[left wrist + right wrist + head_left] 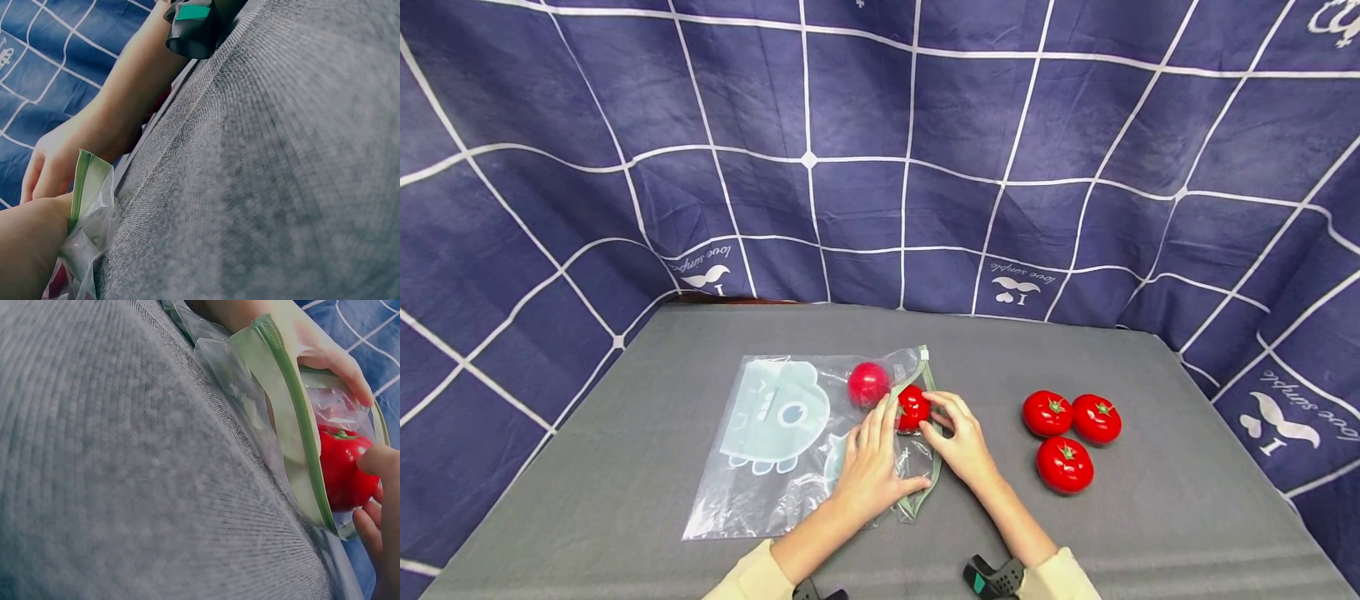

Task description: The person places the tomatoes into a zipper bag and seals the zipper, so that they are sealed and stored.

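Observation:
A clear zip bag [715,508] with green-edged mouth and a pale blue cartoon print lies flat, its mouth facing right. Inside, under the plastic, is one red tomato [868,385]. A second tomato [913,409], glossy with a green stem top, is within the mouth; the right wrist view shows this tomato [345,467] between the green edges. My right hand [961,440] holds it between thumb and fingers. My left hand [871,467] rests on the bag by the mouth, fingers extended, thumb stretched out toward the green edge [297,412].
Three more tomatoes sit in a group to the right: one at the back left [1047,414], one at the back right [1097,419], one in front [1064,466]. Grey cloth covers the table [625,467]. A blue checked curtain [865,200] stands behind and at both sides.

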The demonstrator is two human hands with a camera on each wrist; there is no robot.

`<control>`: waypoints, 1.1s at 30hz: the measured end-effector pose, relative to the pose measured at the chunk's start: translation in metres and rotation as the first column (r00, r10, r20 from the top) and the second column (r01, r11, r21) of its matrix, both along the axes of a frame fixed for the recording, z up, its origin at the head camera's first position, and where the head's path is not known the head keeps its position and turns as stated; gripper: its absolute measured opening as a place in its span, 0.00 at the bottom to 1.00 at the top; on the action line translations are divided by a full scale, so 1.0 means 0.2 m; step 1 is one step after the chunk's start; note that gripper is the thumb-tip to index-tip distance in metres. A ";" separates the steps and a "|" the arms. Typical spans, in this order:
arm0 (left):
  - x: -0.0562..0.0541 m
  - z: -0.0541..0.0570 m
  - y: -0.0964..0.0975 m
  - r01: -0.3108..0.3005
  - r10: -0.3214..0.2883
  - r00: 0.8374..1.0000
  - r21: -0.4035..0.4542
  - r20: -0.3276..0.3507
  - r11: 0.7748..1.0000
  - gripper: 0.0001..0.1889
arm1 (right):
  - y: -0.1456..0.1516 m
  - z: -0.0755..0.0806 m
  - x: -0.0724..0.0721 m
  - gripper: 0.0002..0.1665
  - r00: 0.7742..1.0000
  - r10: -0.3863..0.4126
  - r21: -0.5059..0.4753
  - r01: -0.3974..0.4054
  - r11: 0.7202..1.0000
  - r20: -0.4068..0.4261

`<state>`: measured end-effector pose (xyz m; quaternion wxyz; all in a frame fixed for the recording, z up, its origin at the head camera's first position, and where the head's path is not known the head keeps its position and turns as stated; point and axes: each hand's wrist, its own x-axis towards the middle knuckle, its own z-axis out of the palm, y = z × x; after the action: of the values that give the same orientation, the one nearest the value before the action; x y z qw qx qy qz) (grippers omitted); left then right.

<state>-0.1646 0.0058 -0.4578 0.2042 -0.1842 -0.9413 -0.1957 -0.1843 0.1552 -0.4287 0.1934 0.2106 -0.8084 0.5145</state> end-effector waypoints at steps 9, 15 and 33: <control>0.00 0.00 -0.01 0.002 -0.002 1.000 0.008 -0.007 1.000 0.64 | -0.01 0.00 -0.01 0.18 0.991 -0.080 -0.022 0.083 0.996 0.103; 0.00 0.00 -0.01 0.006 -0.005 0.999 0.012 -0.036 1.000 0.64 | -0.01 -0.01 -0.01 0.17 0.989 -0.037 -0.036 0.043 0.998 0.143; 0.00 0.02 -0.01 0.009 -0.009 1.000 -0.007 -0.028 1.000 0.63 | 0.01 -0.01 -0.02 0.14 0.971 0.000 -0.108 0.027 0.994 0.240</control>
<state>-0.1641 0.0047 -0.4543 0.2158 -0.1920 -0.9382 -0.1908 -0.1880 0.1562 -0.4313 0.1093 0.1306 -0.7976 0.5786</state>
